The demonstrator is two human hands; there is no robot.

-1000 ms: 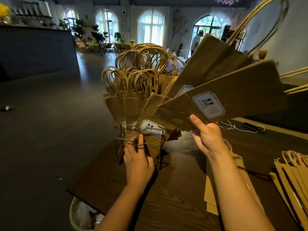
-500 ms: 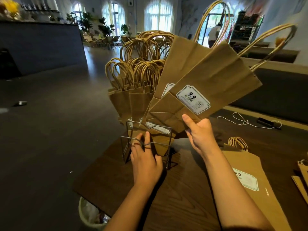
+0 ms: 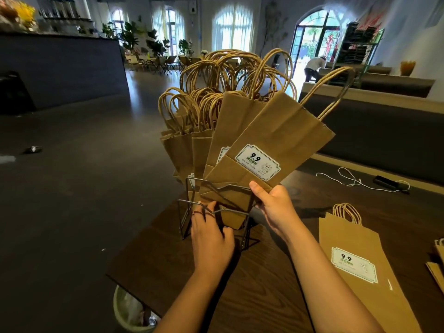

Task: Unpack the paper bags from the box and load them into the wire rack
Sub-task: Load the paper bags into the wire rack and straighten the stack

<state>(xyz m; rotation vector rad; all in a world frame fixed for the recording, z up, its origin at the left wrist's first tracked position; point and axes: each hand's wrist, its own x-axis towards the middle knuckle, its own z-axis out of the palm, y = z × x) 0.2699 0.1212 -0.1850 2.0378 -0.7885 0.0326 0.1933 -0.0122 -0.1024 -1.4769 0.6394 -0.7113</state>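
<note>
A black wire rack (image 3: 189, 188) stands near the far left corner of the dark wooden table (image 3: 240, 296). Several brown paper bags (image 3: 182, 145) with twisted handles stand upright in it. My right hand (image 3: 271, 203) grips the bottom of a small fan of brown paper bags (image 3: 283, 131) with white "9.9" labels; their lower ends sit inside the rack's front section and they lean to the right. My left hand (image 3: 209, 234) holds the rack's front wire, fingers hooked over it.
More flat paper bags (image 3: 360, 260) lie on the table to my right, others at the right edge (image 3: 437, 265). A white cord and a black device (image 3: 386, 183) lie farther back. A bin (image 3: 129, 311) stands under the table's near corner. A person bends over in the doorway (image 3: 312, 68).
My right hand has swung the fanned bags more upright and lowered their bottoms into the rack's front section. My left hand has stayed on the rack's wire.
</note>
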